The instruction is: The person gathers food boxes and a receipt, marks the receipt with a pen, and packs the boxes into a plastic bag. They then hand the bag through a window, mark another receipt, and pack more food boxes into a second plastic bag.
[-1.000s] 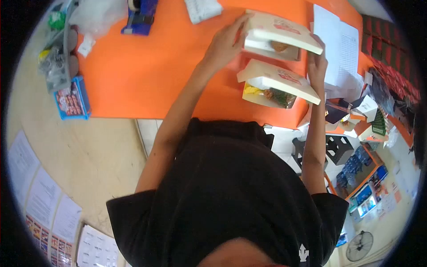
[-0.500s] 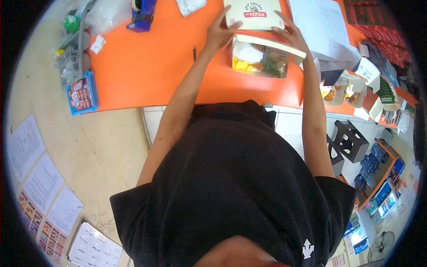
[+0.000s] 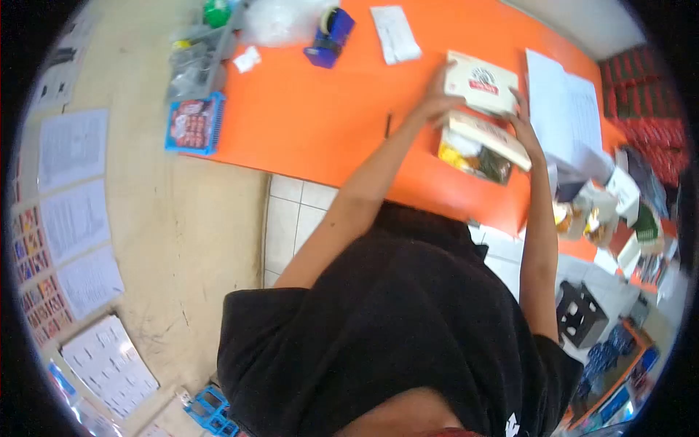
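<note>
A cream cardboard food box (image 3: 482, 84) with a printed logo lies logo-up on the orange table. My left hand (image 3: 438, 100) grips its left side, fingers and thumb bent around the edge. On its right side, my right hand (image 3: 523, 122) holds it the same way, slightly blurred. Directly in front, nearer to me, is an open food box (image 3: 489, 138) with its cream lid half raised. Inside it are yellow food (image 3: 455, 154), something white, and a dark green packet (image 3: 495, 166). Whether the two boxes touch is hard to tell.
A pen (image 3: 388, 125), a white slip (image 3: 395, 34) and a blue tape dispenser (image 3: 331, 38) lie to the left. Papers (image 3: 564, 109) and red packets (image 3: 644, 102) are at right. More opened food boxes (image 3: 593, 211) stand on the right. A blue basket (image 3: 195, 124) sits at the left edge.
My view has turned and shifted, so the table appears tilted and lower. Both hands stay at the sides of the printed box. The raised lid now covers more of the open box.
</note>
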Action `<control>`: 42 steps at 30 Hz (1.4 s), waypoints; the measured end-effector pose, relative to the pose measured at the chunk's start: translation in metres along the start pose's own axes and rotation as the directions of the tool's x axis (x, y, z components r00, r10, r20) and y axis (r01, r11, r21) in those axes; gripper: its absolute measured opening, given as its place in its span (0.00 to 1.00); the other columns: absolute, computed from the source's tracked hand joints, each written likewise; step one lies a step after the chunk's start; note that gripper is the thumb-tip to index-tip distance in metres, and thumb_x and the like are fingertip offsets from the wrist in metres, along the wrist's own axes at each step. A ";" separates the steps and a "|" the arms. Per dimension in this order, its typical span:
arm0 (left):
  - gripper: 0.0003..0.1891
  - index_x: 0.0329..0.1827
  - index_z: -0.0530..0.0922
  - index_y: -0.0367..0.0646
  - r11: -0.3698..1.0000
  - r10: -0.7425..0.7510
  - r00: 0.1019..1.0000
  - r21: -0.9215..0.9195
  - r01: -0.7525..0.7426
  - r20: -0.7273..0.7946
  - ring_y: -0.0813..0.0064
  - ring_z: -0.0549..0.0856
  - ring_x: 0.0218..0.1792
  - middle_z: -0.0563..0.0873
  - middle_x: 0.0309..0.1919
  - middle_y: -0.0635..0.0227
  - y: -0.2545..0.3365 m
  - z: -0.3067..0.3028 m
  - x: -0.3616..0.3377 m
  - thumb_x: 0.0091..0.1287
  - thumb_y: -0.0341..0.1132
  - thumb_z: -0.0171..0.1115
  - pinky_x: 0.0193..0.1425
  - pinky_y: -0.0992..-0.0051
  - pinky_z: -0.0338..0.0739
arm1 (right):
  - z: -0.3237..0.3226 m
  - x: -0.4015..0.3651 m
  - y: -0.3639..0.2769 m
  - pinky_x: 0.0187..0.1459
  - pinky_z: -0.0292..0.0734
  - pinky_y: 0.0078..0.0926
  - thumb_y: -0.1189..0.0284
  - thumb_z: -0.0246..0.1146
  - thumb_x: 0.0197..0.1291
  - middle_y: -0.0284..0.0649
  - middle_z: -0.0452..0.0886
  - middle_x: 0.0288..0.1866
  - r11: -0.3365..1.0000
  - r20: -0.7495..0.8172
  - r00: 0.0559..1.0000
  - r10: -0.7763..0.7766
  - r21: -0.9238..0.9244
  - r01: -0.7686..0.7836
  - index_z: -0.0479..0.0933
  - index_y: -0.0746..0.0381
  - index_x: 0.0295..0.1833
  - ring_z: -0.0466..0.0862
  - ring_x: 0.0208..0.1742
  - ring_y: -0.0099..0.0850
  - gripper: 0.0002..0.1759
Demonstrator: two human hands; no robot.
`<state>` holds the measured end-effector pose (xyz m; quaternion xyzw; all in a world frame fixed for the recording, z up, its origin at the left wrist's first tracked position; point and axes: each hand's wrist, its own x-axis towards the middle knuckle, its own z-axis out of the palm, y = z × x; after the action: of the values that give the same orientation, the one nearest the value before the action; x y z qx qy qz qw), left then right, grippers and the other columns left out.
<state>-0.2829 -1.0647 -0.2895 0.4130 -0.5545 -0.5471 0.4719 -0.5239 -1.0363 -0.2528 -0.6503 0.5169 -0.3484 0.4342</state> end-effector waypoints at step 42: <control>0.11 0.46 0.82 0.52 0.654 0.389 0.901 0.631 -0.417 0.192 0.63 0.75 0.59 0.81 0.52 0.74 0.022 -0.026 -0.018 0.60 0.33 0.61 0.64 0.65 0.66 | 0.000 -0.028 -0.006 0.62 0.64 0.30 0.74 0.55 0.60 0.43 0.66 0.65 0.991 -0.195 0.971 -0.136 -0.019 0.135 0.82 0.59 0.45 0.69 0.63 0.34 0.11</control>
<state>-0.2528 -1.0509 -0.2699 0.4076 -0.7975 -0.2060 0.3942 -0.5275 -1.0086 -0.2472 -0.6480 0.5123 -0.4380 0.3546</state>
